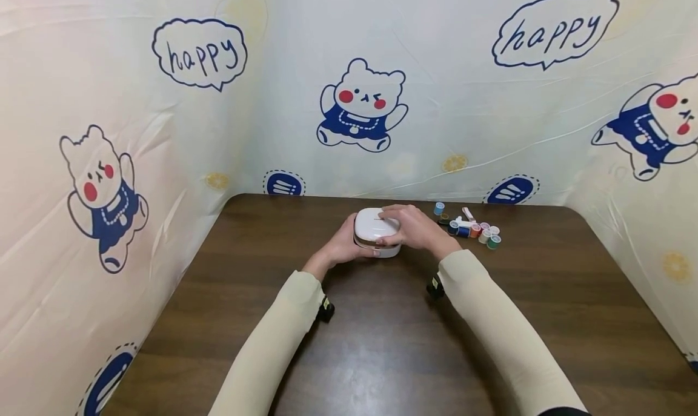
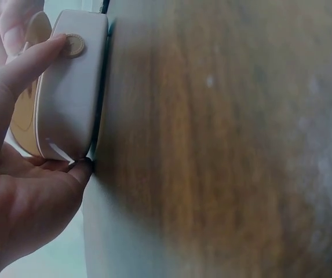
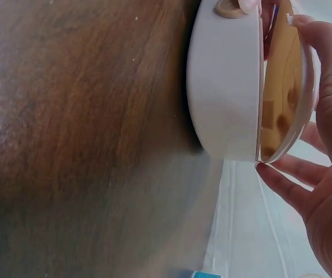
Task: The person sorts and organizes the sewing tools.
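A small white box (image 1: 389, 252) with rounded corners stands on the table, its lid (image 1: 369, 227) partly raised. The lid's gold-coloured inner side (image 3: 284, 87) shows through the gap in the right wrist view. My left hand (image 1: 343, 243) grips the box body from the left, the thumb at a round gold button (image 2: 73, 46) on its front. From the right, my right hand (image 1: 417, 227) holds the lid, with the thumb at its front edge and fingers around its side and back. The inside of the box is hidden.
Several small thread spools (image 1: 475, 229) in different colours lie in a group to the right of the box. A light blue spool (image 1: 439, 208) stands behind them. The brown wooden table (image 1: 360, 343) meets a printed cloth (image 1: 436, 119) at the back.
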A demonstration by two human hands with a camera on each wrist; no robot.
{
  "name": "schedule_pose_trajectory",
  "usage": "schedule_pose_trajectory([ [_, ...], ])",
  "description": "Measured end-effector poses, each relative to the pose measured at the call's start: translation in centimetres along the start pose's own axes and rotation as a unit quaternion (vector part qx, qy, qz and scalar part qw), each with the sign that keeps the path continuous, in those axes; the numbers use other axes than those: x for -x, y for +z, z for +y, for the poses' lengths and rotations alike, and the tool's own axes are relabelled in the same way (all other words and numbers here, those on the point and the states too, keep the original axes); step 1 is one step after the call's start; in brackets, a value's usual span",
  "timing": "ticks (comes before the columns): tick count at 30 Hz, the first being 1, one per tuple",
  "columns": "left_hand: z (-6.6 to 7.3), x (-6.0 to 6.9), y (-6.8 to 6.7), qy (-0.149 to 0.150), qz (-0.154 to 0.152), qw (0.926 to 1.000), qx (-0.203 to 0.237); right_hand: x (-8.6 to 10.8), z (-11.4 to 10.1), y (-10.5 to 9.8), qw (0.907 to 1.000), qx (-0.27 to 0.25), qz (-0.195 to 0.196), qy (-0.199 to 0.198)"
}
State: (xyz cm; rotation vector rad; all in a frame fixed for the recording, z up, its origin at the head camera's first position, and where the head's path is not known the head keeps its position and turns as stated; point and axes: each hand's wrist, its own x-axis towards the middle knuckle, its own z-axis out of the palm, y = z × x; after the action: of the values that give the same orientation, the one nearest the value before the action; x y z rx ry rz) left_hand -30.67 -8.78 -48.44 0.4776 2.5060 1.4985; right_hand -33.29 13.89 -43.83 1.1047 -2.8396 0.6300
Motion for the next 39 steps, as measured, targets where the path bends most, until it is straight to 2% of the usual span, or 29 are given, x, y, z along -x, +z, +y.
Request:
schedule_pose_trajectory([
  [10, 0.3, 0.5, 0.4, -0.001, 0.004, 0.9999, 0.011, 0.4, 0.0, 0.0, 0.9999, -0.014, 0.009, -0.001],
  [18, 0.3, 0.3, 0.0, -0.001, 0.010, 0.9995, 0.030, 0.1, -0.1, -1.1, 0.9972, -0.050, 0.057, -0.004],
  [39, 0.4, 0.4, 0.2, -0.022, 0.010, 0.9997, -0.008, 0.2, -0.3, -1.7, 0.9908, -0.077, 0.105, 0.035],
])
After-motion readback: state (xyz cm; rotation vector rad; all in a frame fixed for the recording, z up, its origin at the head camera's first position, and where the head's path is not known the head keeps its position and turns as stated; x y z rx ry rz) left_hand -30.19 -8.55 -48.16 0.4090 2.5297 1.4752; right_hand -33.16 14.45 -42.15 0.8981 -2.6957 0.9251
